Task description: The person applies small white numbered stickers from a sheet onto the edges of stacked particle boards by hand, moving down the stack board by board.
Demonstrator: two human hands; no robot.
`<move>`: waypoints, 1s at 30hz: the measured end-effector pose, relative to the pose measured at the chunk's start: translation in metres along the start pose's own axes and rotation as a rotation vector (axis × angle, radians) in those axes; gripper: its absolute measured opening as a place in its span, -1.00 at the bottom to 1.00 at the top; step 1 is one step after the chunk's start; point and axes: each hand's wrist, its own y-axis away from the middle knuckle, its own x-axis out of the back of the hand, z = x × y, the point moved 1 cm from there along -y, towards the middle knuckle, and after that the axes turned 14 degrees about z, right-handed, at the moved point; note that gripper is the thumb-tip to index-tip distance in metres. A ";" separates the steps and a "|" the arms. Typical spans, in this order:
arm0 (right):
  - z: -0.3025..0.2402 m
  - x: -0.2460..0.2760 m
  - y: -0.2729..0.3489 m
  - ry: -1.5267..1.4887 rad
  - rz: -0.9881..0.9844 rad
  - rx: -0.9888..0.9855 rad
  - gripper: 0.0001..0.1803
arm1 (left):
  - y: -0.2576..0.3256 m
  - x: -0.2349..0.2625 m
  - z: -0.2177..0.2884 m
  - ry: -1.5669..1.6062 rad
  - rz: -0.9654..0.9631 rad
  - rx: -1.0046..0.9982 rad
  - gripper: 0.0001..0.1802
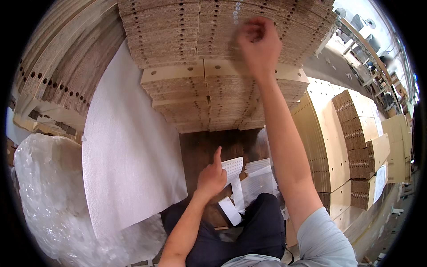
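At one o'clock, right hand [252,30] — grip unclear — could brush round white stickers [236,14] off brown particleboard [220,42]; left hand [212,179] grips dotted white paper [233,167].

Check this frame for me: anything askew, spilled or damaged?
Nothing looks plainly spilled or broken, but white papers lie loose at mismatched angles near the left hand, which looks untidy, and the white foam sheet slants crookedly beside the neater particleboard stacks.

Left hand [211,180] points; right hand [261,43] reaches, curled.
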 end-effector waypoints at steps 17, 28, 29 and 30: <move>-0.004 -0.009 -0.002 0.274 0.010 0.201 -0.78 | 0.002 0.005 0.006 0.022 -0.020 0.009 -0.16; 0.006 0.005 -0.001 0.136 -0.054 0.083 -0.74 | 0.004 0.002 0.003 -0.026 -0.024 -0.037 -0.11; 0.006 0.006 0.001 0.056 -0.061 0.060 -0.74 | 0.003 0.003 0.004 -0.030 -0.037 -0.026 -0.11; 0.005 0.005 0.003 0.015 -0.046 0.118 -0.74 | 0.003 0.004 0.005 -0.034 -0.049 -0.014 -0.11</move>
